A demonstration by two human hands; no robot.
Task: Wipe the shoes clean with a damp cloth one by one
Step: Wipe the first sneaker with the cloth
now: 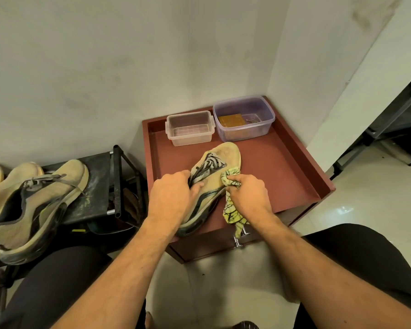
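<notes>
1. On the recessed reddish-brown tabletop (282, 162) of a small cabinet in a room corner, a tan sneaker (223, 160) lies tilted on its side, toe pointing toward the wall, heel near the front edge.
2. The left hand (173, 193) has its grip closed around the shoe at the laces and collar, thumb across the tongue area, holding it steady.
3. The right hand (249, 195) has its grip closed on a bunched yellow-green patterned cloth (231, 176), pressing it against the sneaker's side just above the sole; the loose end of the cloth hangs down over the tabletop's front edge.
4. Behind the sneaker, against the back rim, stand two plastic containers side by side: a clear box (190, 128) with clip handles on the left and a purple-tinted tub (243, 118) on the right, the latter holding a flat brown object (231, 121) and something small I cannot identify.
5. A metal drawer handle (239, 239) shows on the cabinet front below the cloth.
6. To the left, a second tan sneaker (33, 205) rests on a dark, dusty shoe rack (100, 186), with parts of other pale shoes at the frame's left edge.
7. Both bare forearms reach forward over the person's dark-clothed knees; pale floor tiles (377, 205) show beneath and to the right.
</notes>
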